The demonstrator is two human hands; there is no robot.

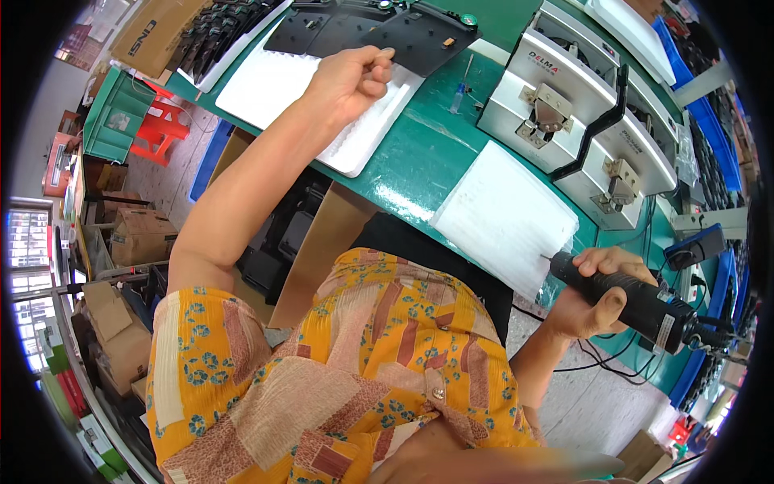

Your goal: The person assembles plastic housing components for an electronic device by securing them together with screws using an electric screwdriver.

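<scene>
My left hand [351, 83] is closed, thumb and index finger together, over the white tray [262, 85] and beside the near edge of a flat black plastic panel [427, 42]. Whatever its fingers hold, if anything, is hidden. More black panels [318, 28] lie to its left at the far side of the tray. My right hand [597, 298] is wrapped round a black electric screwdriver [621, 302], held with its bit pointing left over the edge of a white foam sheet [508, 214].
On the green table [427, 153] lies a small screwdriver with a blue handle [458, 98]. Two silver machines [516, 101] stand at the right. Cables [621, 367] hang below the electric screwdriver. Black parts [214, 40] are piled at the far left, by a cardboard box [153, 32].
</scene>
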